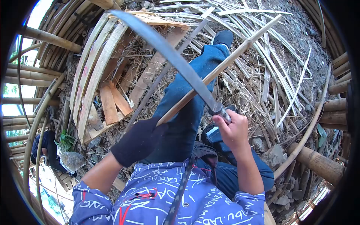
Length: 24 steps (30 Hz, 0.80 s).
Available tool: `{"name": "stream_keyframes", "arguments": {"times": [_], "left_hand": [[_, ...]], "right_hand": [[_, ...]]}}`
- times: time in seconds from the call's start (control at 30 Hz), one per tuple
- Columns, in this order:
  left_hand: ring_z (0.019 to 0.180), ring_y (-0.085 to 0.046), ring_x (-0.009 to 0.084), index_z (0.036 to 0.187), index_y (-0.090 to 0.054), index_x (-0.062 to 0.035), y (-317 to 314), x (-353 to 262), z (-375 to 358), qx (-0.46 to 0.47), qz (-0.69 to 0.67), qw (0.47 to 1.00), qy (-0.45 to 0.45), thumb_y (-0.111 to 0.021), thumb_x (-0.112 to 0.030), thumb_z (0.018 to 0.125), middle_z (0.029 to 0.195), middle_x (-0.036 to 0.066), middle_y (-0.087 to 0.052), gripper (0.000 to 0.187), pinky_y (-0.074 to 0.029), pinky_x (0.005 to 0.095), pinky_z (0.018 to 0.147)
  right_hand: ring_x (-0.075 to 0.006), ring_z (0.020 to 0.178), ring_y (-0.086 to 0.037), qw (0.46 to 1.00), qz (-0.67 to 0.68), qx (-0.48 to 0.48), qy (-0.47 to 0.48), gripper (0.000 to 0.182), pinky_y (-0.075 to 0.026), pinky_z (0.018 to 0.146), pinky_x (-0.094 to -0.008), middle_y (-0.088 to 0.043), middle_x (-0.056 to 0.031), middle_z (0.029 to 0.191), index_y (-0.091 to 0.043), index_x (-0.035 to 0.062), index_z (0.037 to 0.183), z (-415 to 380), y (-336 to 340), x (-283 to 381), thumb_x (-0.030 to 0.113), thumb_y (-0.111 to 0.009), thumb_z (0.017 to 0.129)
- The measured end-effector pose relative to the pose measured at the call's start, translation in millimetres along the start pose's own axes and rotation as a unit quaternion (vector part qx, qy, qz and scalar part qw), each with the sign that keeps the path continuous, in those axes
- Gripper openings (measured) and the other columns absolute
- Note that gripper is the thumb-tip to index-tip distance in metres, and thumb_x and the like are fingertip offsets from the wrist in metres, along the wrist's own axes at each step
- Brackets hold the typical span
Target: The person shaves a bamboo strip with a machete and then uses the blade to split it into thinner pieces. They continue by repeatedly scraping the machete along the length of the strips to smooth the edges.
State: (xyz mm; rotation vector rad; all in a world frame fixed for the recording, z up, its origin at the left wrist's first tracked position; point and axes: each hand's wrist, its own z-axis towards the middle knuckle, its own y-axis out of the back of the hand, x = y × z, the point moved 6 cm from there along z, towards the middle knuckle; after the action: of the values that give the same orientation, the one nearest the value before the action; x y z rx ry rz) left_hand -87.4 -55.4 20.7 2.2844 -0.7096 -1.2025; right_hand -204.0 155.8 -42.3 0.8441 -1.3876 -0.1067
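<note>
My left hand (139, 141), in a black glove, is closed around the lower end of a long wooden stick (233, 57). The stick slants up and away to the right, over my outstretched leg. In my bare right hand (235, 129) is the handle of a machete (165, 52), fingers wrapped round it. Its long, slightly curved blade points up and to the left. The blade crosses over the stick around its middle in this view, hiding a short part of it.
A wooden slatted crate (92, 62) lies at the left, with short boards (108, 103) inside. Pale split strips (268, 63) are strewn over the ground ahead and right. Bamboo poles (318, 163) border both sides. Another person (48, 150) is at the far left, near a plastic bag (72, 161).
</note>
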Motion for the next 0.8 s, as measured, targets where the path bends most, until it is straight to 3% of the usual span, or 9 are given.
{"name": "stream_keyframes", "arguments": {"times": [0.13,0.17,0.23,0.27,0.43,0.57,0.63,0.73,0.8], "left_hand": [[0.066,-0.059,0.0319,0.091,-0.060,0.0039,0.6,-29.1,20.8,-0.093,0.160,0.967,-0.176,-0.053,-0.009,0.085,0.080,0.019,-0.060,0.016,-0.046,0.0397,0.059],[0.066,-0.059,0.0319,0.091,-0.060,0.0039,-0.9,-31.6,26.2,-0.093,0.161,0.965,-0.183,-0.053,-0.009,0.085,0.080,0.019,-0.060,0.016,-0.046,0.0397,0.059],[0.068,-0.059,0.0336,0.090,-0.060,0.0045,-8.8,-47.3,30.4,-0.111,0.304,0.903,-0.282,-0.052,-0.006,0.082,0.082,0.020,-0.057,0.015,-0.047,0.0416,0.060],[0.068,-0.059,0.0336,0.090,-0.060,0.0045,-11.7,-49.5,32.0,-0.109,0.305,0.901,-0.288,-0.052,-0.006,0.082,0.082,0.020,-0.057,0.015,-0.047,0.0416,0.060],[0.070,-0.060,0.0356,0.091,-0.059,0.0014,-14.1,-39.2,38.3,-0.095,0.177,0.970,-0.140,-0.051,-0.009,0.085,0.077,0.021,-0.057,0.015,-0.047,0.0432,0.060],[0.068,-0.060,0.0367,0.093,-0.058,0.0001,-16.5,-41.4,33.3,-0.115,0.213,0.962,-0.124,-0.051,-0.012,0.086,0.074,0.021,-0.057,0.016,-0.047,0.0449,0.058],[0.067,-0.060,0.0368,0.093,-0.058,-0.0007,-15.1,-38.1,33.0,-0.103,0.125,0.985,-0.067,-0.050,-0.015,0.087,0.073,0.020,-0.057,0.017,-0.047,0.0458,0.057],[0.064,-0.060,0.0374,0.093,-0.057,-0.0006,-19.4,-38.5,29.8,-0.070,0.172,0.979,-0.083,-0.050,-0.016,0.088,0.070,0.020,-0.056,0.018,-0.046,0.0463,0.056],[0.063,-0.060,0.0371,0.091,-0.057,-0.0002,-21.9,-37.7,31.4,-0.062,0.163,0.980,-0.096,-0.050,-0.015,0.088,0.070,0.020,-0.056,0.017,-0.046,0.0462,0.055]], "right_hand": [[-0.0334,0.047,-0.057,0.997,0.064,-0.011,-0.031,0.053,-0.041,0.044,-0.0385,-0.053,-0.0149,0.049,-0.058,0.0026,0.062,2.1,8.4,4.3,0.052,-0.066,0.080],[-0.0337,0.047,-0.057,0.997,0.069,-0.007,-0.029,0.054,-0.041,0.044,-0.0383,-0.053,-0.0149,0.049,-0.058,0.0024,0.062,2.0,8.1,5.8,0.052,-0.066,0.080],[-0.0350,0.048,-0.057,0.999,0.047,0.000,-0.021,0.056,-0.041,0.045,-0.0387,-0.052,-0.0154,0.049,-0.055,0.0026,0.059,1.7,8.5,8.4,0.053,-0.066,0.080],[-0.0350,0.048,-0.057,0.999,0.046,-0.005,-0.024,0.056,-0.041,0.045,-0.0387,-0.052,-0.0154,0.049,-0.055,0.0026,0.059,2.0,9.8,10.3,0.053,-0.066,0.080],[-0.0368,0.050,-0.057,0.999,-0.020,0.024,0.015,0.058,-0.043,0.046,-0.0420,-0.052,-0.0164,0.049,-0.052,0.0037,0.058,5.5,2.5,25.1,0.056,-0.067,0.077],[-0.0350,0.052,-0.060,0.992,-0.106,0.016,0.071,0.057,-0.045,0.047,-0.0424,-0.056,-0.0149,0.052,-0.054,0.0053,0.060,11.1,3.0,20.7,0.059,-0.066,0.075],[-0.0342,0.051,-0.060,0.983,-0.152,0.006,0.106,0.057,-0.044,0.047,-0.0422,-0.057,-0.0141,0.053,-0.055,0.0056,0.061,16.2,10.2,17.5,0.060,-0.066,0.076],[-0.0271,0.049,-0.057,0.992,-0.124,-0.017,-0.033,0.059,-0.043,0.048,-0.0401,-0.054,-0.0105,0.050,-0.056,0.0052,0.062,33.5,35.9,-17.6,0.061,-0.063,0.078],[-0.0243,0.047,-0.056,0.992,-0.103,-0.042,-0.057,0.058,-0.041,0.047,-0.0380,-0.053,-0.0095,0.049,-0.058,0.0044,0.062,45.7,56.8,-33.8,0.059,-0.061,0.082]]}}
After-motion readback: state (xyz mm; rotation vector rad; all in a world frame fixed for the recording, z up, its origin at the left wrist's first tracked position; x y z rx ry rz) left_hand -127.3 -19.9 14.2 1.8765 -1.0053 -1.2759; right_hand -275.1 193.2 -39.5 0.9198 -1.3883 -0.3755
